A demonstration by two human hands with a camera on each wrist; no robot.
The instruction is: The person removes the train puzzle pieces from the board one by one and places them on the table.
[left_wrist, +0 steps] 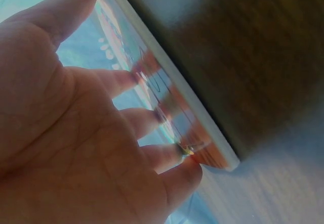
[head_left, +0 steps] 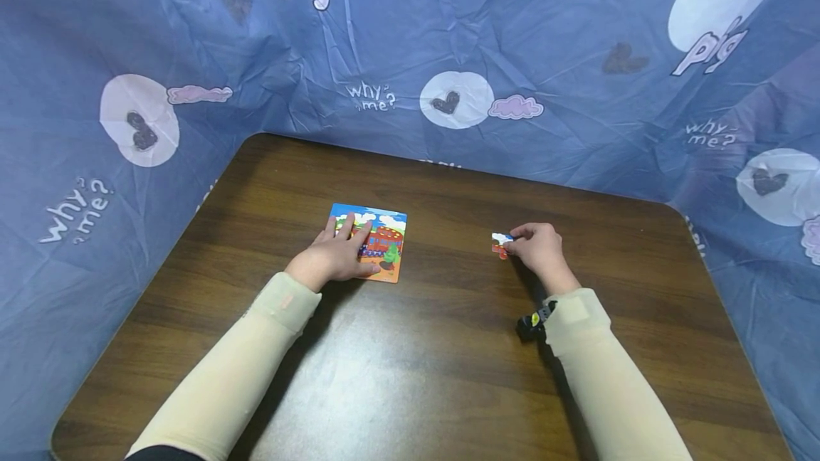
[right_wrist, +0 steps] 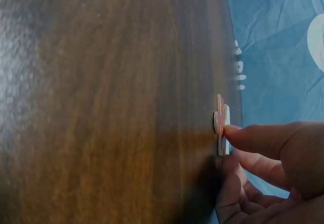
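A colourful jigsaw puzzle (head_left: pixel 391 233) with blue sky, white clouds and a red bus-like shape lies on the brown table. My left hand (head_left: pixel 336 255) rests over its left part with fingers spread, fingertips on the picture. In the left wrist view, the puzzle's pale edge (left_wrist: pixel 174 77) runs past those fingertips. Farther right, my right hand (head_left: pixel 539 247) pinches a small jigsaw piece (head_left: pixel 498 242), white, blue and red, between thumb and fingers. The right wrist view has this piece (right_wrist: pixel 219 125) edge-on, close over the table, its layers looking like more than one piece.
The wooden table (head_left: pixel 435 347) has rounded corners. Blue printed cloth (head_left: pixel 384 34) hangs behind it and at both sides. A black device (head_left: pixel 530 326) is strapped at my right wrist, beside the pale sleeve (head_left: pixel 579 319).
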